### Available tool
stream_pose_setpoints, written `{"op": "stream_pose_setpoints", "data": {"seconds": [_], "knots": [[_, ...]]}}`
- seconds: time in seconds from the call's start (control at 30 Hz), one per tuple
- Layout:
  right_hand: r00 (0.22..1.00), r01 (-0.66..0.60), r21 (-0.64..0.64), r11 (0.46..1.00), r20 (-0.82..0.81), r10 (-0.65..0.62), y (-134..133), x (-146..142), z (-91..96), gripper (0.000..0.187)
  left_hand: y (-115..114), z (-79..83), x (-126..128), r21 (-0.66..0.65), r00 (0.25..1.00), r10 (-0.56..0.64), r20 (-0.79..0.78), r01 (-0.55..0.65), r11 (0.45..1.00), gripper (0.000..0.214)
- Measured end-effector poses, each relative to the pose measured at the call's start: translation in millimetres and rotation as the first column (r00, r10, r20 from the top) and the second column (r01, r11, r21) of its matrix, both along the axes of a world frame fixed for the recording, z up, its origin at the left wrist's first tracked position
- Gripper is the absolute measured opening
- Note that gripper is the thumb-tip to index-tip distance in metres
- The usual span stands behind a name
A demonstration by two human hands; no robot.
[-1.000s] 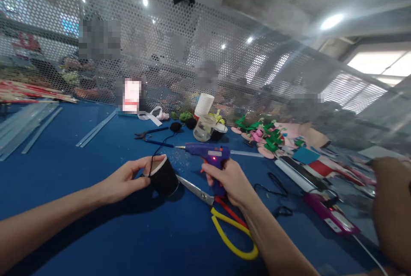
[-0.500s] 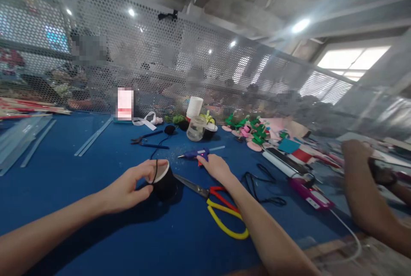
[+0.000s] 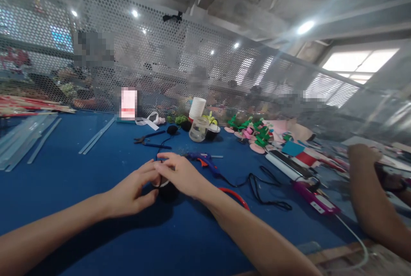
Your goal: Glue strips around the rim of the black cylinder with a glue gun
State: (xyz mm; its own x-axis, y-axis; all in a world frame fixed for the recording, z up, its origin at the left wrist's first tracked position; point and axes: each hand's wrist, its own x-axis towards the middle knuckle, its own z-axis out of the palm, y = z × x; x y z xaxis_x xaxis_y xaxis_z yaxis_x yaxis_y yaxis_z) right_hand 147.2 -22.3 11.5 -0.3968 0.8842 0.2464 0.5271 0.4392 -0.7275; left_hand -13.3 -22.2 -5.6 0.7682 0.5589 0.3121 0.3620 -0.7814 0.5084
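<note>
Head view, near to far. Closest, on the blue table: left hand curled narrow around the near-left side of a black cup, thumb and fingers pressed to its wall. Just right of it, right hand laid over the top of the black cup, fingers loosely together and meeting the left fingertips (cannot tell whether gripping or only resting). Black cup down on the table between both hands, mostly hidden by them, tilt not readable. Right of the right wrist, a red scissor handle poking out from behind the forearm. Just beyond the right hand, a blue glue gun lying on its side, black cord trailing off rightward. Far right, a co-worker's arm near a purple glue gun. Farther back, pliers, a clear cup, a stack of white paper cups, green and pink foam pieces. Behind all, a perforated screen.
</note>
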Motion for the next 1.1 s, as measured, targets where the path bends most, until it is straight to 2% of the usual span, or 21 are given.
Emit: {"op": "stream_pose_setpoints", "data": {"seconds": [0.1, 0.17, 0.3, 0.4, 0.57, 0.77, 1.1], "knots": [[0.972, 0.1, -0.027, 0.995, -0.21, -0.103, -0.8, 5.2, -2.8, 0.018, 2.6, -0.8, -0.7, -0.045, 1.0, -0.007, 0.027, 0.008, 0.999, 0.01], [0.946, 0.12, -0.02, 0.993, -0.302, -0.121, -3.6, 11.5, -4.0, 0.014, 5.4, -2.0, -1.5, -0.135, 0.996, 0.007, 0.085, 0.005, 0.991, 0.008], [0.925, 0.124, -0.003, 0.992, -0.361, -0.116, -10.0, 22.8, -8.6, 0.013, 11.0, -5.7, -3.2, -0.356, 0.978, 0.071, 0.195, 0.003, 0.934, 0.005], [0.919, 0.137, -0.013, 0.991, -0.371, -0.132, -12.2, 26.9, -13.9, 0.014, 12.6, -7.4, -3.5, -0.44, 0.969, 0.079, 0.233, 0.033, 0.897, 0.006], [0.909, 0.206, -0.021, 0.978, -0.367, -0.199, -7.4, 29.9, -22.8, 0.017, 12.1, -6.7, -2.9, -0.455, 0.969, 0.076, 0.235, 0.04, 0.89, 0.008], [0.904, 0.234, -0.027, 0.972, -0.362, -0.227, 2.4, 33.1, -26.7, 0.016, 14.3, -8.2, -3.6, -0.447, 0.971, 0.054, 0.235, 0.059, 0.893, 0.009], [0.882, 0.231, -0.189, 0.954, -0.373, -0.288, 6.0, 27.0, -32.0, 0.016, 15.5, -7.5, -4.4, -0.454, 0.971, 0.024, 0.236, 0.089, 0.886, 0.013]]}}
